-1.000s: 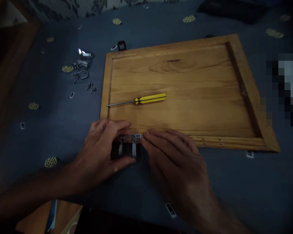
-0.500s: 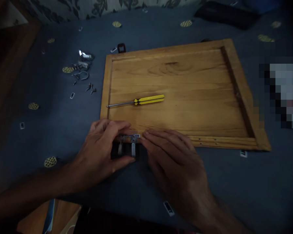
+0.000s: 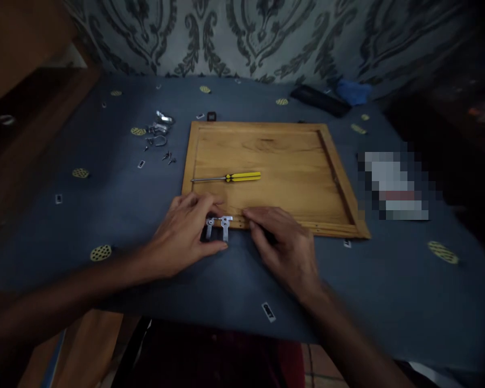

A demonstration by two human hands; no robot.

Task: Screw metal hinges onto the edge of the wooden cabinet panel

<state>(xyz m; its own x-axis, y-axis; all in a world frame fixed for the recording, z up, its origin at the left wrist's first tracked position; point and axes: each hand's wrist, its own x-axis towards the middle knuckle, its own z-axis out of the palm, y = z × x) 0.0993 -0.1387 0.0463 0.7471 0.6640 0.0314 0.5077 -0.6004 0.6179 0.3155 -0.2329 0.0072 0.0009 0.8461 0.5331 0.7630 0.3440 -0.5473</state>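
Observation:
A framed wooden panel [image 3: 262,156], like a cabinet door, lies on the cloth-covered table. At its near edge, left of middle, my left hand [image 3: 184,229] is closed around a silvery metal hinge [image 3: 225,226], its thumb below and its fingers above. Two flat arms of the hinge point toward me. Just right of it, my right hand [image 3: 285,242] rests by the same edge with its fingers bent together; anything between the fingertips is hidden. A screwdriver [image 3: 242,177] with a yellow and black handle lies on the panel, its tip to the left.
Loose metal fittings [image 3: 158,128] and several screws [image 3: 168,157] lie left of the panel. A small dark square piece [image 3: 212,116] sits behind it. Farther back are a black case [image 3: 320,101] and a blue cloth [image 3: 353,91]. A blurred-out item [image 3: 394,186] lies to the right.
The camera view has tilted up, so more of the wall shows. My right hand's fingers, stretched along the edge before, are now more bent. My left hand keeps its hold on the hinge.

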